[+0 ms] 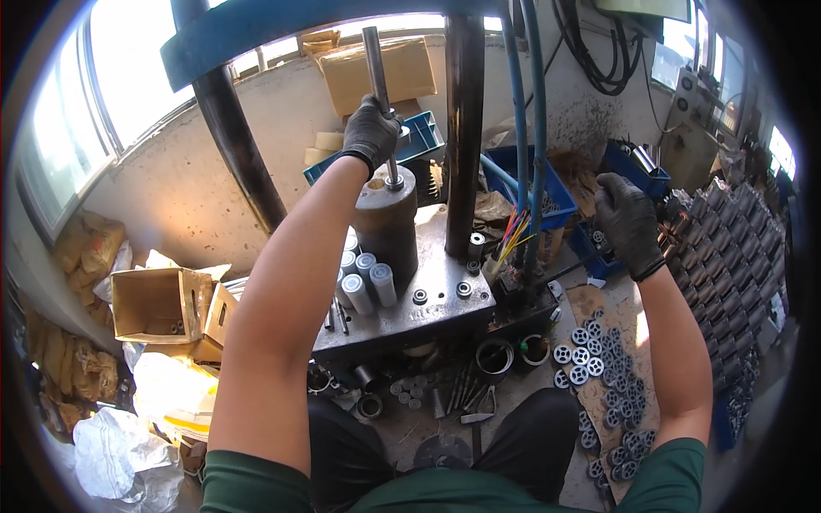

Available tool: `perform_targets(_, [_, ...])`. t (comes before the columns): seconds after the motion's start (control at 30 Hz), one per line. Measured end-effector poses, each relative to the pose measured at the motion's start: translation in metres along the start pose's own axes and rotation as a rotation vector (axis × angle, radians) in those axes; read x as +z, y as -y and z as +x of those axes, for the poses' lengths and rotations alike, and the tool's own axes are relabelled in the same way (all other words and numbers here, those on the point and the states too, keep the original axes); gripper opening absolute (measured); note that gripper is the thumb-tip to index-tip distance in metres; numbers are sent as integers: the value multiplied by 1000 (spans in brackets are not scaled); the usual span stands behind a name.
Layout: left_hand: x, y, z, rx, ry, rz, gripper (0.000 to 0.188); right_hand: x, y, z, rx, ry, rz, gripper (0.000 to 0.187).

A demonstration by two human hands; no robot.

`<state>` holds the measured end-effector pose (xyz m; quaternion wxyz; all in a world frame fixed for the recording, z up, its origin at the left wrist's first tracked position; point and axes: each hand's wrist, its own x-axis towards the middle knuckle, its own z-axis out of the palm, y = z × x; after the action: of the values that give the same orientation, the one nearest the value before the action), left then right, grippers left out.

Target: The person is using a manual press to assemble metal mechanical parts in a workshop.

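Note:
My left hand (372, 134), in a dark grey glove, is wrapped around an upright metal rod (374, 64). The rod's lower end meets a small ring on top of a thick steel cylinder (393, 231), beside an open hole. My right hand (629, 224), gloved alike, is off to the right with its fingers curled, over a small blue bin (586, 244) of parts. What its fingers hold, if anything, is hidden. Several grey capped tubes (359, 292) stand beside the cylinder on the steel press table (410, 321). Small bearings (463, 290) lie near the table's right corner.
Dark press columns (464, 128) and blue hoses (522, 103) rise around the table. Spoked metal discs (580, 355) cover cardboard at right, near a tall stack of dark metal parts (718, 274). An open cardboard box (158, 303) sits left. A blue crate (539, 184) stands behind.

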<state>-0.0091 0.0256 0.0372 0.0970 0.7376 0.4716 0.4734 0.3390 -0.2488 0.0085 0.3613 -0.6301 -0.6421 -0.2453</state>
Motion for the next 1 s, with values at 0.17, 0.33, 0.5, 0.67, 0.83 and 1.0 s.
perform_targets(0.17, [4,2,-10,46,-13,-88,24,-26,5,-39,-63,71,-25,24])
perform_targets(0.33, [14,14,-3,90,-18,-167,19,-66,16,-92,72,422,13,28])
perform_targets(0.5, [16,24,3,74,-15,-251,18,-89,19,-144,-64,971,116,34])
perform_targets(0.67, [10,5,-11,54,-43,-167,20,-91,24,-178,-20,909,53,26])
perform_targets(0.83, [1,-8,-20,49,-94,-1,26,-88,23,-208,-16,966,4,17])
perform_targets(1.0, [2,-5,-19,93,-135,-66,26,-88,25,-217,-29,1070,-21,20])
